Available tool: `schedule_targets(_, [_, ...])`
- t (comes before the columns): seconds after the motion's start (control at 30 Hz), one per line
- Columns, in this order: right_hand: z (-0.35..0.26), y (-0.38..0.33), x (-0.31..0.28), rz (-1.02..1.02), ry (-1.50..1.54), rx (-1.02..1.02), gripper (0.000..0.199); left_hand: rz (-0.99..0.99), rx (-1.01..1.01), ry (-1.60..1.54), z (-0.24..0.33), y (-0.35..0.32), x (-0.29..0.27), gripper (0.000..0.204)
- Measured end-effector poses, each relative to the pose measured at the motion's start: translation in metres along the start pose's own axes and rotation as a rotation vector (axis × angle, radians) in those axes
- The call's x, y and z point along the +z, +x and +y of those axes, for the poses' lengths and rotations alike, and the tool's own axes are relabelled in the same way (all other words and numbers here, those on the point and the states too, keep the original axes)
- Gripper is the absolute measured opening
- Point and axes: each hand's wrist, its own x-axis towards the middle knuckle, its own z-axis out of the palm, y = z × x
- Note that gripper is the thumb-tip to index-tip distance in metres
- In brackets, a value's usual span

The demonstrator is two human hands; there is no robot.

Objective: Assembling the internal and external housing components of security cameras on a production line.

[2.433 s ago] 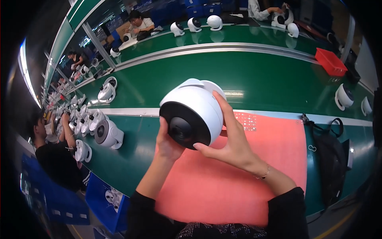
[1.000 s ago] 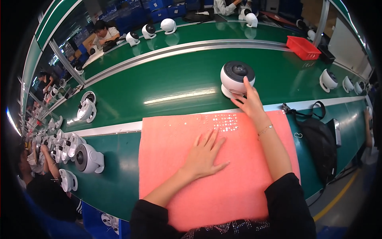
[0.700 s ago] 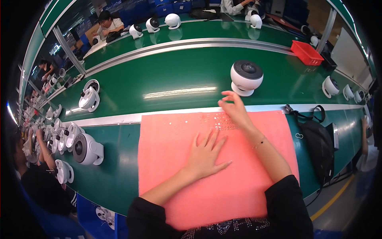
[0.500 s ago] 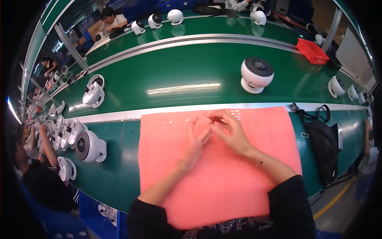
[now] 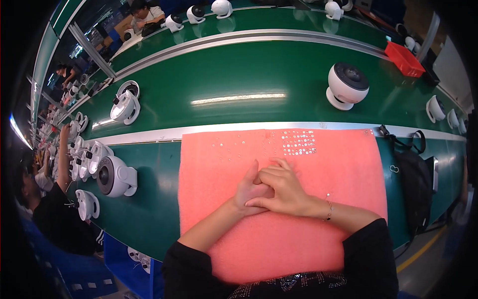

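Camera (image 5: 347, 83), white with a black top, is stood on the green counter (image 5: 224, 70) beyond the pink mat (image 5: 298, 239). Above the mat, the left hand (image 5: 245, 196) is partly covered by the curled right hand (image 5: 285, 191); whether anything is held in either grip cannot be told.

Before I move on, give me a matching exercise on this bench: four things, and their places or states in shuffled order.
1. Right hand
2. Pink cloth
3. Black bag
4. Red plastic tray

A. near the far metal rail
B. bears silvery dots
C. touching the left hand
D. beside the cloth's right edge

Pairs: 1-C, 2-B, 3-D, 4-A
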Motion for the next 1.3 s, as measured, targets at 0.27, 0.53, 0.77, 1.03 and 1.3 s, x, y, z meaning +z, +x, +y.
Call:
schedule_targets(0.27, [0.001, -0.005, 0.002, 0.08, 0.193, -0.033, 0.022, -0.084, -0.145, -0.071, 0.009, -0.007, 0.035, 0.079])
schedule_targets(0.53, [0.01, -0.003, 0.0, 0.07, 0.302, 0.014, 0.021, -0.25, -0.125, -0.171, 0.002, 0.0, 0.02, 0.078])
schedule_targets(0.77, [0.012, -0.004, -0.004, 0.077, 0.31, 0.001, 0.015, -0.336, -0.108, -0.184, 0.003, 0.002, 0.021, 0.078])
schedule_targets(1.03, [0.009, -0.001, -0.002, 0.059, 0.195, -0.097, 0.018, -0.164, -0.093, -0.236, 0.001, 0.004, 0.012, 0.082])
schedule_targets(1.3, [0.011, -0.003, -0.005, -0.026, 0.255, -0.035, 0.018, -0.382, -0.293, -0.767, -0.002, 0.005, -0.005, 0.089])
